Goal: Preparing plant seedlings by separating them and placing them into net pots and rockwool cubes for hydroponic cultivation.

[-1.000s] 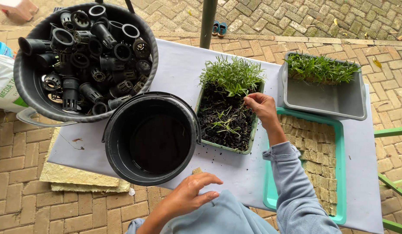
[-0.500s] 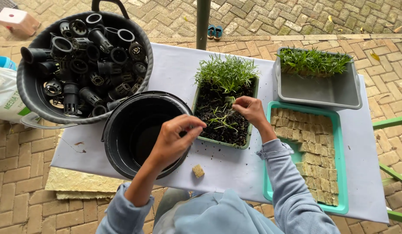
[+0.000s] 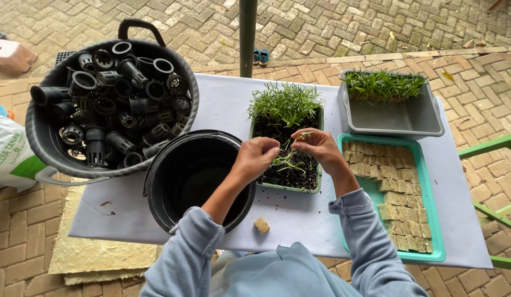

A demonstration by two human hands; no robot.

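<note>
Hands [image 3: 288, 151] over green seedling tray [image 3: 291, 187]

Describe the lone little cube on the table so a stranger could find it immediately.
Start at the big empty black bucket on the grey table. Just right of its near rim lies the small tan cube, alone on bare tabletop, unlike the cubes packed in the teal tray.

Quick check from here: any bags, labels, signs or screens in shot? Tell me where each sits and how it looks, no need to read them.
Bag: one soft white sack with a green patch and dark lettering, at the far left edge on the brick paving, beside the grey tub of black net pots; partly cut off by the frame.
No signs, screens or other labels show.
</note>
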